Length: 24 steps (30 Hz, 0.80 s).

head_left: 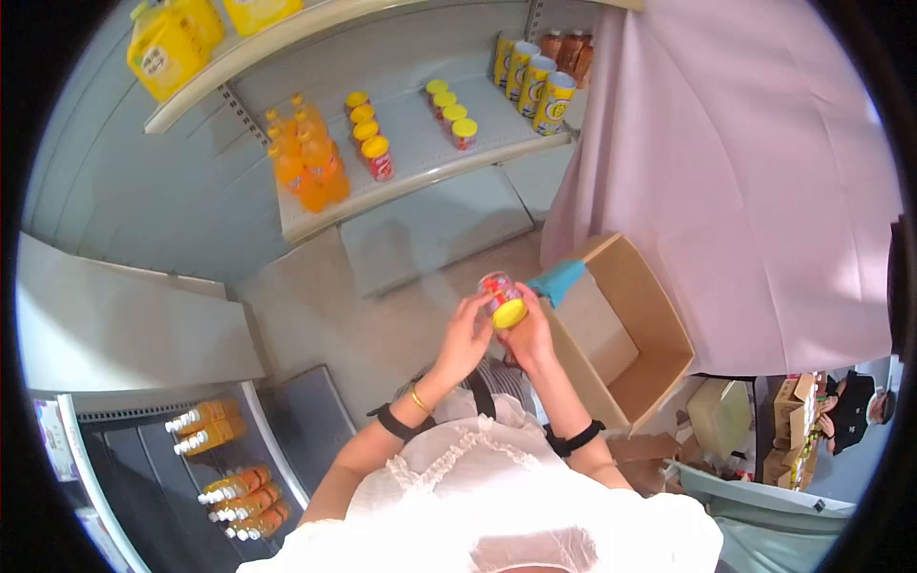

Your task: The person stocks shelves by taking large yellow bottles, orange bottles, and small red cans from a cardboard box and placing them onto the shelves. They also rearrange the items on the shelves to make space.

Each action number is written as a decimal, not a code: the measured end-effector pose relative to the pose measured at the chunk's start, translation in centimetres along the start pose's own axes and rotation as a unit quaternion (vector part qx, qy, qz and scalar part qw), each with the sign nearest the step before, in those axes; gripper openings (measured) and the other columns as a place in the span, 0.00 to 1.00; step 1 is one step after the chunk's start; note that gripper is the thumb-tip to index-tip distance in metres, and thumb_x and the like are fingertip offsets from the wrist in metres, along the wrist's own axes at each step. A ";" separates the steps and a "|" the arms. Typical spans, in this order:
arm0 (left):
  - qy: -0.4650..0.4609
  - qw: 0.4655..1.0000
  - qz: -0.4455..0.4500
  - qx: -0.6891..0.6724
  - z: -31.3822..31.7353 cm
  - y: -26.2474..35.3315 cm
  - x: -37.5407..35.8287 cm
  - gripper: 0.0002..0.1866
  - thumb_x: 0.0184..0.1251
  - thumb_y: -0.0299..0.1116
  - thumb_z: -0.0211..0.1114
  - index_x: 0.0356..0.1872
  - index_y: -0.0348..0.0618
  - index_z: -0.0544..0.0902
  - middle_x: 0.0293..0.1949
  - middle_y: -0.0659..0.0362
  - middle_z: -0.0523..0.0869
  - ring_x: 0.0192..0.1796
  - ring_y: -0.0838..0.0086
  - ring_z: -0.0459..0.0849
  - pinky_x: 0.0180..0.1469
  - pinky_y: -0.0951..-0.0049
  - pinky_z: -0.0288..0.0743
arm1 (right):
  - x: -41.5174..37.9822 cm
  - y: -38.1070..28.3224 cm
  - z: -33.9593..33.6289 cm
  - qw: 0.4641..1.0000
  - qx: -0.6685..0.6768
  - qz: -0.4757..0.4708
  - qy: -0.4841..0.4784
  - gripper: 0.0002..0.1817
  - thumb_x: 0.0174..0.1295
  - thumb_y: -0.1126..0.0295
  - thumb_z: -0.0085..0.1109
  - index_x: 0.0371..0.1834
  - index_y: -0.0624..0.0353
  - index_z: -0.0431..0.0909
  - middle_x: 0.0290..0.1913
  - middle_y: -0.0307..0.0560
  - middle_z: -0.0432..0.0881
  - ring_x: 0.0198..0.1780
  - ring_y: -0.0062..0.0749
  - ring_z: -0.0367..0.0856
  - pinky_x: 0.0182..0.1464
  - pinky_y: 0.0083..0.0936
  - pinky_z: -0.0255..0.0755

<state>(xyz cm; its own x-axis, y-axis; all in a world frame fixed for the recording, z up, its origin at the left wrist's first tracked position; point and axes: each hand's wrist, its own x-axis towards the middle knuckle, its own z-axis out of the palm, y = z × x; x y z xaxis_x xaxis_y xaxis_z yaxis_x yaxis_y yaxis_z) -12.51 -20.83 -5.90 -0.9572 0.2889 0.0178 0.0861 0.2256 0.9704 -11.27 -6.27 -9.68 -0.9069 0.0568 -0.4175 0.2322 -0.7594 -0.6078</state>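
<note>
A small red canister with a yellow lid (509, 314) is held in front of my body, tilted with the lid towards me. My left hand (462, 341) has its fingers against the left side of the canister. Curled around its right side and underneath is my right hand (530, 336). Just right of the hands, a teal cloth or bag (559, 281) hangs over the edge of an open cardboard box (653, 302). Similar red canisters with yellow lids (380, 164) stand in a row on the shelf ahead.
The shelf (420, 176) also carries orange soda bottles (310, 167), lime-lidded tubs (463, 133) and yellow cans (552, 103). Yellow jugs (164, 53) stand above. Juice bottles (250, 501) fill a lower-left rack. A pink curtain (726, 191) hangs right; another person (850, 411) is beyond.
</note>
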 end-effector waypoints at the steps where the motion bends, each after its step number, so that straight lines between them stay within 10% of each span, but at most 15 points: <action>1: 0.015 0.999 0.039 -0.014 -0.9 0.4 -0.1 0.25 0.58 0.21 0.57 0.60 0.44 0.71 0.61 0.48 0.72 0.58 0.54 0.75 0.56 0.64 0.72 | -0.2 -0.3 1.6 1.000 0.007 0.004 -0.003 0.22 0.68 0.56 0.46 0.63 0.48 0.63 0.59 0.44 0.72 0.58 0.35 0.72 0.53 0.35 0.71; 11: 0.022 0.996 0.077 0.031 -6.8 0.1 1.0 0.32 0.55 0.24 0.64 0.65 0.47 0.68 0.70 0.43 0.59 0.71 0.51 0.58 0.71 0.56 0.53 | 0.7 0.6 9.5 0.997 0.060 0.057 -0.009 0.23 0.69 0.56 0.42 0.63 0.51 0.60 0.62 0.50 0.68 0.60 0.43 0.71 0.55 0.45 0.70; 13: 0.076 0.989 0.092 0.091 -7.1 -0.9 2.5 0.38 0.51 0.26 0.68 0.66 0.43 0.64 0.66 0.44 0.63 0.64 0.52 0.70 0.56 0.66 0.73 | 2.1 -0.1 10.4 0.996 0.046 0.072 -0.014 0.23 0.69 0.56 0.42 0.64 0.51 0.60 0.62 0.50 0.68 0.60 0.43 0.70 0.55 0.46 0.70; 16: 0.088 0.994 0.006 -0.062 -7.6 -1.2 4.9 0.41 0.51 0.28 0.70 0.68 0.42 0.60 0.64 0.45 0.65 0.60 0.56 0.74 0.50 0.69 0.76 | 5.8 -0.4 10.3 0.994 0.043 0.096 -0.038 0.23 0.69 0.55 0.41 0.64 0.50 0.60 0.63 0.50 0.68 0.61 0.43 0.70 0.55 0.46 0.70; 24: 0.094 0.994 0.045 0.044 -10.8 -0.7 13.6 0.45 0.46 0.25 0.73 0.68 0.39 0.58 0.57 0.49 0.66 0.56 0.60 0.77 0.50 0.66 0.79 | 11.9 -3.6 13.9 0.985 -0.061 0.082 -0.141 0.26 0.71 0.54 0.40 0.70 0.46 0.56 0.67 0.44 0.63 0.65 0.36 0.65 0.60 0.39 0.66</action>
<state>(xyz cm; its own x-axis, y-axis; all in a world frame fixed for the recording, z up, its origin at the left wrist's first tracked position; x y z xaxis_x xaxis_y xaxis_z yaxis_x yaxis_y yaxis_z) -28.54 -27.14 -3.72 -0.9785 0.1345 0.1564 0.1896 0.2888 0.9384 -27.84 -11.90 -3.09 -0.9111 -0.2553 -0.3235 0.4089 -0.6586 -0.6317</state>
